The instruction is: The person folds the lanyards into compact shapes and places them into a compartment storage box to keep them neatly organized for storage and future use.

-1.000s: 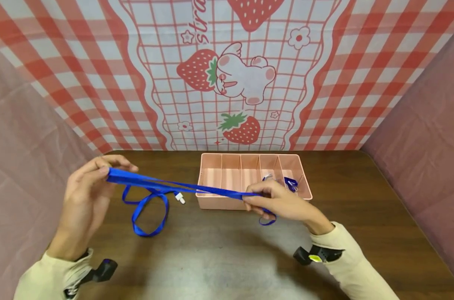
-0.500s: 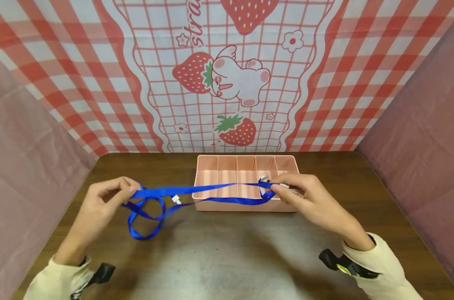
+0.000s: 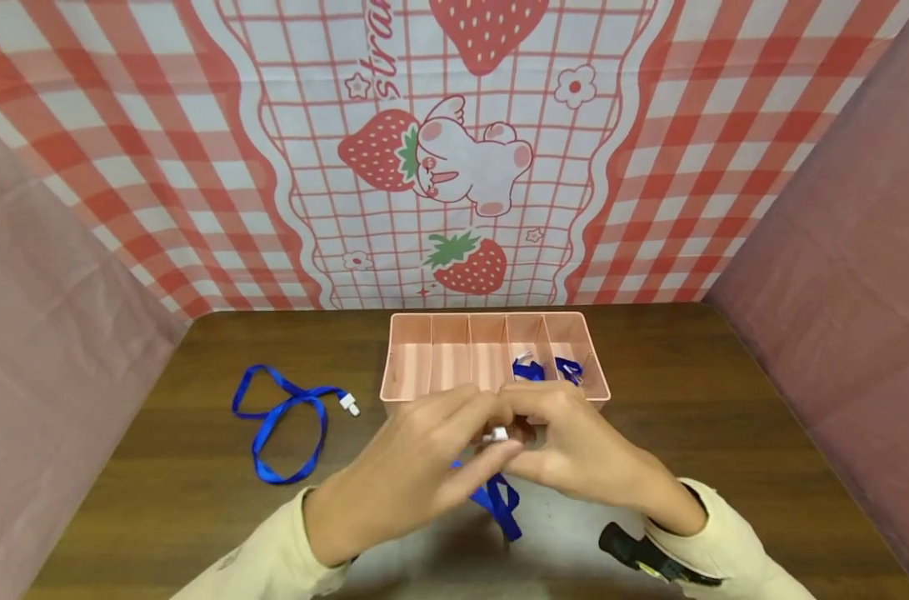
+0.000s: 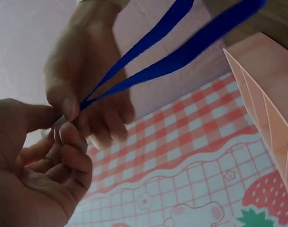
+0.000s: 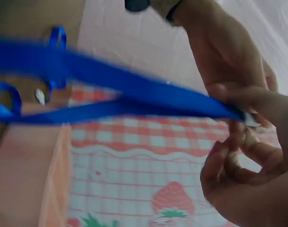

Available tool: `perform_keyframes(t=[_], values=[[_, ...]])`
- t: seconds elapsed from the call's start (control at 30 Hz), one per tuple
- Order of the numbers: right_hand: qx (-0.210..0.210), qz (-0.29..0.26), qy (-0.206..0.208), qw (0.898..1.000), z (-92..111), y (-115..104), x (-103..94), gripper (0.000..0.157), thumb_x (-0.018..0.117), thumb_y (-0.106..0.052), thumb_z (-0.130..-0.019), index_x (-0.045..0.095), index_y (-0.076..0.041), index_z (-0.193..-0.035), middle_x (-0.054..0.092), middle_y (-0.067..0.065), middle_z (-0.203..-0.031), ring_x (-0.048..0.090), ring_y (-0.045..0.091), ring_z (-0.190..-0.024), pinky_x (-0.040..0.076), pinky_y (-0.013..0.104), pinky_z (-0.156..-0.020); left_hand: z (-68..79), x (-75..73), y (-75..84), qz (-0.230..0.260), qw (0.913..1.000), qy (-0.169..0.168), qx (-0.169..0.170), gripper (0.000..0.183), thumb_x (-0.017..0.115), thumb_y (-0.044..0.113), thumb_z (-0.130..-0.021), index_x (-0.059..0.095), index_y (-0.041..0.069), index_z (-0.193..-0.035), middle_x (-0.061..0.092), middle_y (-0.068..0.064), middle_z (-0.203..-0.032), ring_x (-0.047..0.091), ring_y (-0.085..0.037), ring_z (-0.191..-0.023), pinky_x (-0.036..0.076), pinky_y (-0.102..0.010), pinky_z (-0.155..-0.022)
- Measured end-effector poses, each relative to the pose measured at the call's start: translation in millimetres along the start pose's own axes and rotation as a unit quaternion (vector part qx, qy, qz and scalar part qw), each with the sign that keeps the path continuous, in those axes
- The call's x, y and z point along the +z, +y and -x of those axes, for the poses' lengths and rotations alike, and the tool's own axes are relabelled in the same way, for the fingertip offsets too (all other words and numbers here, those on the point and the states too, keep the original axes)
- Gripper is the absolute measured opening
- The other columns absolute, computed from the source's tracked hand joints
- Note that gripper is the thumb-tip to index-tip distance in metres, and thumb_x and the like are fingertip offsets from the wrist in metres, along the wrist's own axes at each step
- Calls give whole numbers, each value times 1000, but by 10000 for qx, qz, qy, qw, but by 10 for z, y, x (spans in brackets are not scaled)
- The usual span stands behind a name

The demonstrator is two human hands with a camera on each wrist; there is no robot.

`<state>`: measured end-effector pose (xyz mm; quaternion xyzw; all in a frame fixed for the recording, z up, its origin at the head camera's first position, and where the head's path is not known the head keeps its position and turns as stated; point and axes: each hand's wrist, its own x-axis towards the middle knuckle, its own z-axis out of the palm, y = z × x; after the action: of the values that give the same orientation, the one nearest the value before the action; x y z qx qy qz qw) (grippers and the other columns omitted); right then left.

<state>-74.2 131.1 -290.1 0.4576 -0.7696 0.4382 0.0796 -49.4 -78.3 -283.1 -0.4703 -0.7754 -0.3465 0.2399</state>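
Observation:
My left hand and right hand meet in front of the pink tray. Both pinch the end of a blue lanyard close to its white clip. From the fingertips the strap hangs down as a loop; both wrist views show its two blue bands converging at the pinch. The fingers partly hide the clip. A second blue lanyard with a white clip lies loosely coiled on the table, left of the hands.
Behind the hands stands the pink divided tray. Its two rightmost compartments each hold blue strap with white parts, one a folded lanyard, the other a blue bundle. A strawberry-print cloth hangs behind the brown table.
The hands were apart with the lanyard stretched between them; they have come together low in front of the tray. The strap now hangs below them. The coiled lanyard still lies on the table.

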Motion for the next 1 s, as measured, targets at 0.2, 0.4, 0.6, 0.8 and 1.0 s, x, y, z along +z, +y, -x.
perform_keyframes(t=[0.2,0.4,0.6,0.8,1.0], values=[[566,-1951,-494,9779,32,31,109,19,62,5,-94,57,-13,-96,64,-1,-83,63,15,-77,50,26,-75,-7,71,-48,482,9967,655,-61,16,57,22,-102,57,8,-93,54,5,-76,49,-2,-63,40,-11,-56],[920,-2757,-674,9545,104,54,68,19,48,6,-101,61,-7,-107,42,7,-55,37,13,-41,32,22,-36,61,-135,-105,1006,9856,1276,-468,13,65,16,-98,59,7,-92,61,3,-76,57,-5,-64,46,-15,-56],[1101,-1649,-370,9794,228,95,-29,27,54,2,-100,72,-17,-96,45,-2,-63,37,7,-54,33,24,-43,260,-393,-141,1581,9672,1730,-979,11,68,-5,-90,61,1,-94,65,-3,-75,63,-11,-63,47,-19,-51],[1567,-1106,-223,9812,384,160,-148,23,57,-6,-101,75,-21,-100,67,-6,-88,54,11,-75,48,28,-62,465,-648,-227,2103,9445,2155,-1316,11,60,-19,-87,58,-10,-93,67,-11,-79,66,-14,-63,52,-20,-52],[1855,-841,282,9786,576,233,-291,20,59,-5,-100,73,-18,-98,67,-2,-87,55,9,-74,48,27,-60,664,-799,-371,2461,9231,2352,-1790,6,52,-21,-91,53,-15,-91,67,-15,-87,66,-17,-67,54,-22,-59]])
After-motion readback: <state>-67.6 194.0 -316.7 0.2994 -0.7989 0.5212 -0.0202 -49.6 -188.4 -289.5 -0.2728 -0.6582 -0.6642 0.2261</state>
